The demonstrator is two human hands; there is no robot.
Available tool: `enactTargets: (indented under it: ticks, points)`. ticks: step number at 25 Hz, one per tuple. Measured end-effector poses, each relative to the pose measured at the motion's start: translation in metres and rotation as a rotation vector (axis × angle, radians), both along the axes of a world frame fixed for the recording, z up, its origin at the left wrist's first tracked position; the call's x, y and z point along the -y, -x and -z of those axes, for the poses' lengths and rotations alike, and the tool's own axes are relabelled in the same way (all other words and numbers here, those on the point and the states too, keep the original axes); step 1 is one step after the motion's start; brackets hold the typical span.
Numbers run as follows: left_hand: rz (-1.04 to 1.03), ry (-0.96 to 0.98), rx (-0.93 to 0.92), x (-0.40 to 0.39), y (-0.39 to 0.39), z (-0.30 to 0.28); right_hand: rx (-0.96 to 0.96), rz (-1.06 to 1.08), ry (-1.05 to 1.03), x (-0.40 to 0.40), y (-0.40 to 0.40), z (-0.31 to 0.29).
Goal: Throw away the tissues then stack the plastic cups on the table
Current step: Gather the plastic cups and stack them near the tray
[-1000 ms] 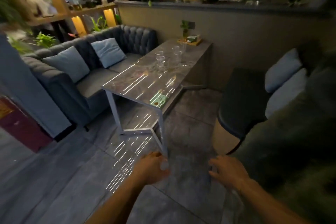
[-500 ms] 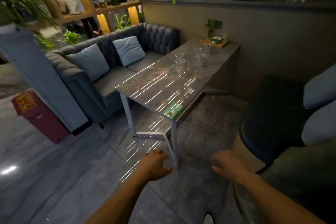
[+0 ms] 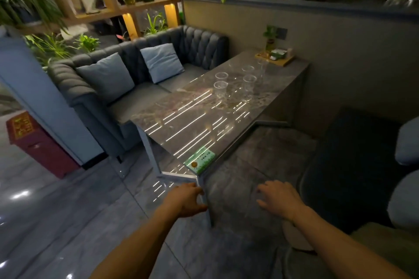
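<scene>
Left hand (image 3: 187,199) is empty with fingers curled loosely; right hand (image 3: 277,199) is empty and open. Cups (image 3: 235,85) stand well beyond both hands on the table (image 3: 181,124); no tissues visible. Risk: clear cups in dim light invite a misjudged reach that topples them

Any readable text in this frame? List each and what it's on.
Nothing can be quoted.
Green card at the table's near corner: printed lines, too blurred.
Red stand on the floor at left: yellow characters, too blurred.
Green-and-white box on the wooden tray: too small to read.
</scene>
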State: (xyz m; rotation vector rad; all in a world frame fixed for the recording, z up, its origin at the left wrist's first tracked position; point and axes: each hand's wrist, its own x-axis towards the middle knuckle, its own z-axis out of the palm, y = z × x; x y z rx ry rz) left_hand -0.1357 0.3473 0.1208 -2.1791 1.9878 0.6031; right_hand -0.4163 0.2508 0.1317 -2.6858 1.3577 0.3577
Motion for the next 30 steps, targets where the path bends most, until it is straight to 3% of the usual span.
enactTargets:
  ticks: [11, 30]
  points:
    - [-0.001, -0.097, -0.013, 0.159, -0.033, 0.002, -0.051, 0.023, -0.076, 0.151, -0.023, 0.003]
    - [0.025, -0.032, 0.018, 0.403, -0.119, 0.025, -0.086, 0.161, -0.097, 0.386, -0.098, 0.025]
